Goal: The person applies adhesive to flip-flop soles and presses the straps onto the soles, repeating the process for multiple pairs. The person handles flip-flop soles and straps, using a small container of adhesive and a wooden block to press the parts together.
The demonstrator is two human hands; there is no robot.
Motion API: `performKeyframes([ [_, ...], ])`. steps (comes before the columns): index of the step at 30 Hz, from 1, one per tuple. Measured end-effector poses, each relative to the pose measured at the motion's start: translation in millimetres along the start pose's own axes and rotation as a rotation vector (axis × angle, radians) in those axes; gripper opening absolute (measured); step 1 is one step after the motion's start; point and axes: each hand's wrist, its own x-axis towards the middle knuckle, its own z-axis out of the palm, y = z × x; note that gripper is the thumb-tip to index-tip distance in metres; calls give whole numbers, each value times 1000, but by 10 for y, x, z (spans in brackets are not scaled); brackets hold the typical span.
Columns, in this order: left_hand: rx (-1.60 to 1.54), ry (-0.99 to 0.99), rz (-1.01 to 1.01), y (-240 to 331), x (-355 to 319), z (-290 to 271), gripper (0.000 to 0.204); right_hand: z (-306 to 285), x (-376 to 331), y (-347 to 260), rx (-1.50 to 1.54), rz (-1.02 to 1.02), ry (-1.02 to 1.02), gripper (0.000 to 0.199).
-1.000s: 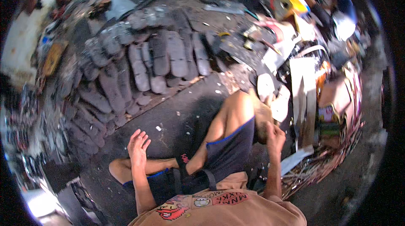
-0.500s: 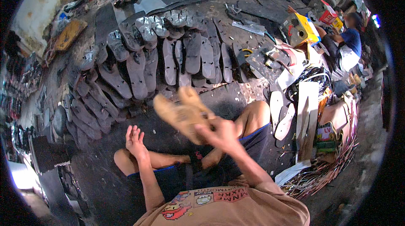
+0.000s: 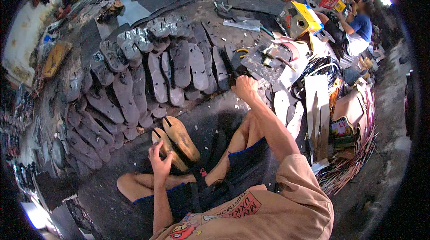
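Lying side by side on a dark mat (image 3: 210, 119), two tan foot-shaped forms (image 3: 181, 138) were counted just ahead of the crossed legs (image 3: 228, 149). Two hands were seen, along with two pale soles (image 3: 281, 105) to the right of the legs, one yellow-and-blue box (image 3: 309, 16) and one person in a blue shirt (image 3: 362, 26) at upper right. Many dark soles (image 3: 181, 63) were laid in overlapping rows; an exact count could not be made.

The left forearm was raised, and the left hand (image 3: 160, 160) was placed at the left form (image 3: 177, 156). Its thumb and forefinger were parted; whether the form was touched could not be told. The right arm was stretched well forward, the right hand (image 3: 245, 88) being lowered near the right end of the rows. Its fingers were bent and bunched; whether anything was held could not be determined.

Both forms were rounded, with one dark slot noted at each far end.
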Motion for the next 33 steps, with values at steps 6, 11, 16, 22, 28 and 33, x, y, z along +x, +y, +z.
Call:
performKeyframes([
  [6, -411, 203, -269, 120, -69, -442, 53, -167, 119, -74, 135, 226, 98, 25],
  [11, -620, 451, -156, 1141, 11, -1187, 68, -571, -1371, -653, 1105, -277, -38, 24],
  [16, -1002, 257, 192, 1681, 162, -1004, 72, -458, -1878, -1405, 1430, -442, -553, 30],
  [22, -638, 177, 207, 1749, 432, -949, 39, -450, -1448, -1446, 1135, -424, -319, 37],
  [28, -356, 249, 438, 2181, 694, -855, 43, -1382, -1183, -1279, 1076, -796, 65, 56],
  [33, -289, 218, 609, 2262, 448, -773, 45, -1401, -1428, -1197, 1109, -948, 247, 46],
])
